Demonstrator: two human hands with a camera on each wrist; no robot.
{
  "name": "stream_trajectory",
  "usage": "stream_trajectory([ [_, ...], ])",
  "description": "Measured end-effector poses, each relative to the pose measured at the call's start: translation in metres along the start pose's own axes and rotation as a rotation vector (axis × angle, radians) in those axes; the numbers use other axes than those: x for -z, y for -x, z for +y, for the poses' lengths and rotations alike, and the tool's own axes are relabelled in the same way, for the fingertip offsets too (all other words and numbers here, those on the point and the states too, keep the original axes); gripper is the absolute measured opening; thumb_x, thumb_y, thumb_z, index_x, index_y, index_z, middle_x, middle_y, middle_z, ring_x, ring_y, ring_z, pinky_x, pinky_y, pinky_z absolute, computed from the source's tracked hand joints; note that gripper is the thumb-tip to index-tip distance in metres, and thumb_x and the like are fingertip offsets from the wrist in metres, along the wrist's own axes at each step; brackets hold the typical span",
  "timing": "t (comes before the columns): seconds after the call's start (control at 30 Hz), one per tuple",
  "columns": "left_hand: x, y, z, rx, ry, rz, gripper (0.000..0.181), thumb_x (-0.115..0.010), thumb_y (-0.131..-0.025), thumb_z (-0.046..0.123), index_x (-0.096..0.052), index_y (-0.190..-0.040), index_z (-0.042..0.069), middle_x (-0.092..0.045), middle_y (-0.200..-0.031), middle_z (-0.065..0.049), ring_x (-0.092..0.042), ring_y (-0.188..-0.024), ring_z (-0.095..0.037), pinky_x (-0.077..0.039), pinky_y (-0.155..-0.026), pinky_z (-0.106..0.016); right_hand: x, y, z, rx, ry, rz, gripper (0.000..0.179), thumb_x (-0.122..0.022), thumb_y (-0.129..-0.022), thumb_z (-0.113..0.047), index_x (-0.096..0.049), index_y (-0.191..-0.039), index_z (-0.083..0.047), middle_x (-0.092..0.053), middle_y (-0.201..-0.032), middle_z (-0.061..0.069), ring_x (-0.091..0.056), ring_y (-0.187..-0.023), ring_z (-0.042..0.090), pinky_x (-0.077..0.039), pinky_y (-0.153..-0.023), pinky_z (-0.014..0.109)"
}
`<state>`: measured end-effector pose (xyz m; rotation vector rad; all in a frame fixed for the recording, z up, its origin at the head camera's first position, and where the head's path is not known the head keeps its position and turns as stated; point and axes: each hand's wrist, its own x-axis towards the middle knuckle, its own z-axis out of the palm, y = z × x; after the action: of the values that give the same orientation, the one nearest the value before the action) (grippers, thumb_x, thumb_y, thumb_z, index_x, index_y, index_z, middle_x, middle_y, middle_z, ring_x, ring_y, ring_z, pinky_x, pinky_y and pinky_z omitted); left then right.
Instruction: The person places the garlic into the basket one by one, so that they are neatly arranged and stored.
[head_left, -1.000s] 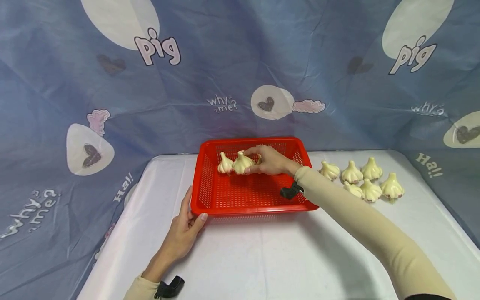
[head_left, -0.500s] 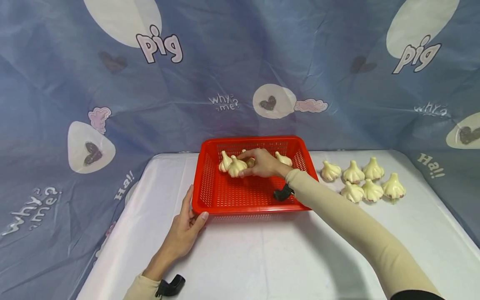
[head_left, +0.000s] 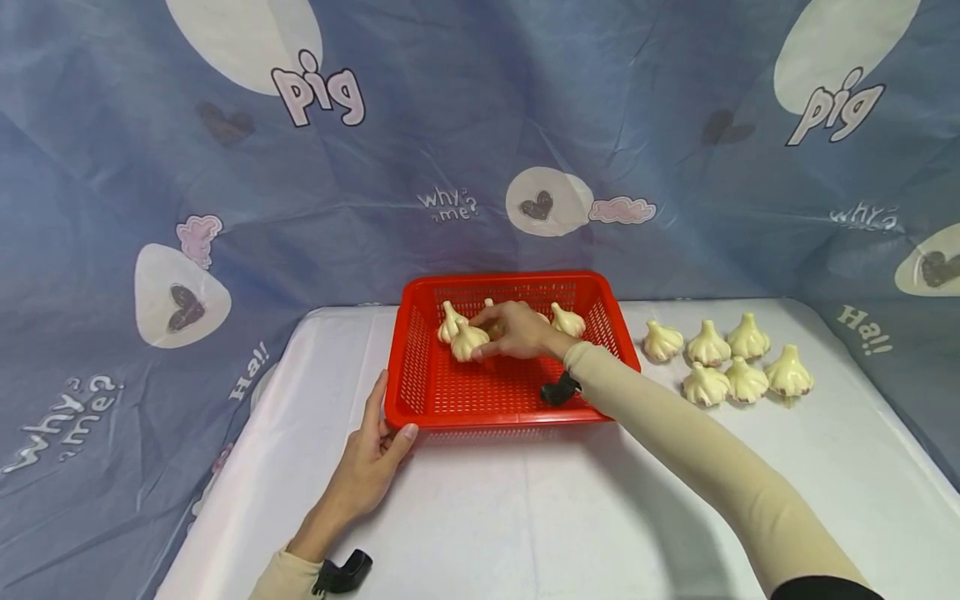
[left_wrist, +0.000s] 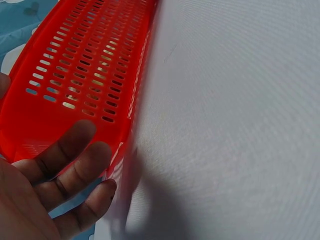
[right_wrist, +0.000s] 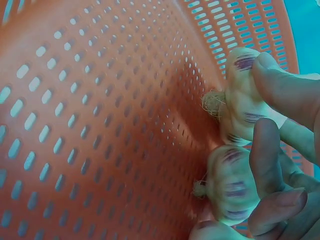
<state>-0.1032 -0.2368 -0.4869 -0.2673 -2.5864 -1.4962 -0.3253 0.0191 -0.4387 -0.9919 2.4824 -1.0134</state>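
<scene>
My right hand [head_left: 517, 330] reaches into the red plastic basket [head_left: 510, 418] and pinches a pale garlic bulb [head_left: 467, 342] between thumb and fingers. In the right wrist view the thumb presses one side of that garlic bulb [right_wrist: 240, 95], its rooty end facing the basket floor. Another garlic bulb [right_wrist: 231, 182] lies beside it, partly behind the fingers. My left hand [head_left: 365, 467] holds the basket's near left corner, thumb at the front rim and index finger along the side. In the left wrist view its other fingers [left_wrist: 82, 170] bend loosely below the corner.
Several more garlic bulbs [head_left: 567, 320] stand along the basket's back wall, some partly hidden by the right hand. To the basket's right, a group of garlic bulbs [head_left: 746, 381] sits on the white tablecloth [head_left: 480, 517]. A blue printed cloth [head_left: 420, 117] hangs behind.
The right hand has moved left and slightly nearer with the garlic bulb, now in front of the leftmost one. Bulbs behind the hand have come into view. The left hand stays put.
</scene>
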Motion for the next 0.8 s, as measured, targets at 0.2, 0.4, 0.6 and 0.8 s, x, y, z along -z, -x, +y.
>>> stream_trajectory([
  [0.2,0.001,0.0,-0.001,-0.001,0.002,-0.001,0.088,-0.065,-0.107,0.021,-0.006,-0.172,0.029,-0.055,-0.071,0.008,-0.044,-0.057,-0.002,-0.038,-0.054,-0.024,-0.003,-0.001,0.0,0.012,-0.077,-0.039,0.053,-0.092,-0.085,-0.024,-0.073,-0.13,-0.003,-0.079,-0.117,0.012,-0.078,-0.105,0.022,-0.059,-0.093,0.032],
  [0.4,0.001,0.001,-0.001,0.006,0.002,-0.001,0.088,-0.065,-0.108,0.022,-0.005,-0.172,0.029,-0.059,-0.071,0.001,-0.046,-0.057,-0.003,-0.039,-0.053,-0.024,-0.008,-0.006,-0.002,0.044,-0.064,-0.061,0.046,-0.092,-0.084,-0.02,-0.076,-0.125,-0.005,-0.079,-0.119,0.009,-0.076,-0.11,0.021,-0.059,-0.097,0.035],
  [0.6,0.001,0.001,0.0,-0.003,0.004,0.003,0.087,-0.064,-0.108,0.021,-0.006,-0.172,0.029,-0.057,-0.07,0.003,-0.045,-0.056,-0.002,-0.038,-0.052,-0.024,-0.011,-0.011,-0.005,0.072,0.039,-0.054,0.045,-0.094,-0.082,-0.03,-0.079,-0.122,-0.014,-0.079,-0.115,0.0,-0.07,-0.099,0.015,-0.054,-0.094,0.031],
  [0.8,0.001,0.001,0.001,-0.017,0.008,0.005,0.087,-0.064,-0.108,0.019,-0.007,-0.172,0.029,-0.056,-0.07,0.005,-0.047,-0.056,-0.002,-0.039,-0.054,-0.024,-0.015,-0.016,-0.006,0.059,0.053,-0.045,0.042,-0.097,-0.078,-0.033,-0.082,-0.114,-0.017,-0.081,-0.107,-0.004,-0.067,-0.087,0.013,-0.051,-0.089,0.029],
])
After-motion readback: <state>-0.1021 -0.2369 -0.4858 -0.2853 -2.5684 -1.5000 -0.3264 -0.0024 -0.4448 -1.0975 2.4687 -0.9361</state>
